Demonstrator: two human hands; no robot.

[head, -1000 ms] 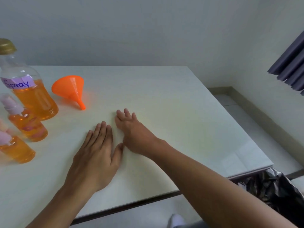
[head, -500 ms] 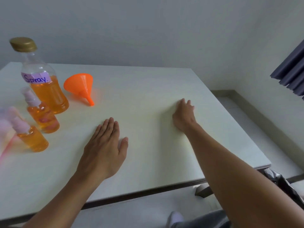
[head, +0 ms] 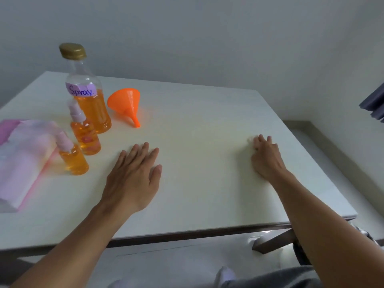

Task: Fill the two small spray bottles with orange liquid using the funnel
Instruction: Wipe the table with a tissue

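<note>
Two small spray bottles stand at the left of the white table [head: 207, 121], both holding orange liquid under pale pink pump tops: the nearer one [head: 72, 156] and the farther one [head: 85, 134]. Behind them a tall clear bottle [head: 89, 94] with a gold cap and a "Spray." label is about half full of orange liquid. An orange funnel [head: 125, 104] lies on its side to its right. My left hand [head: 133, 177] rests flat on the table, holding nothing. My right hand [head: 266, 159] lies palm down near the right side, fingers slightly curled, holding nothing.
A folded pink and white cloth [head: 22, 159] lies at the table's left edge, beside the nearer spray bottle. The table's front edge runs just below my forearms. A dark curtain [head: 374, 104] hangs at the far right. The wall stands behind the table.
My right hand has slid from beside my left hand out to the right across the table. The view has swung left, bringing the cloth and all bottles into sight. My left hand stays flat.
</note>
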